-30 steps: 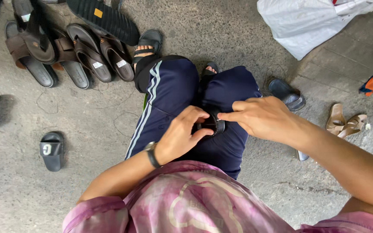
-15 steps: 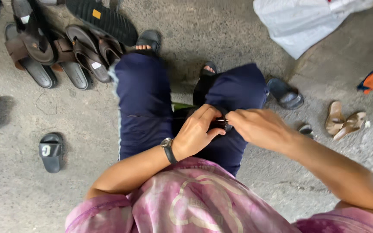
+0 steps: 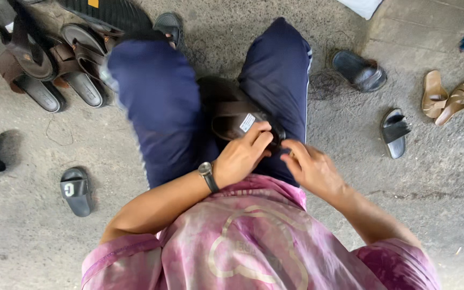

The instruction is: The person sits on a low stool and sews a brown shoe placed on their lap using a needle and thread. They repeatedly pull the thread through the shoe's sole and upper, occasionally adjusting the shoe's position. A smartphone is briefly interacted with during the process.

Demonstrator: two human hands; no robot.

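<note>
A: What do the hands hold?

B: The left hand [image 3: 241, 156] has its fingers closed on a dark sandal [image 3: 237, 115] with a small white label. The sandal lies on the lap, between the two knees in dark blue trousers [image 3: 159, 102].

A: And the right hand [image 3: 310, 169]?

B: It is just beside the sandal's near end; its fingers are bent and touch the edge, but if they grip I cannot tell.

A: What is around?

B: Brown sandals [image 3: 38, 64] lie in a heap on the concrete floor [image 3: 17, 231] at the left, and a small black slide [image 3: 75, 190] is well apart
</note>
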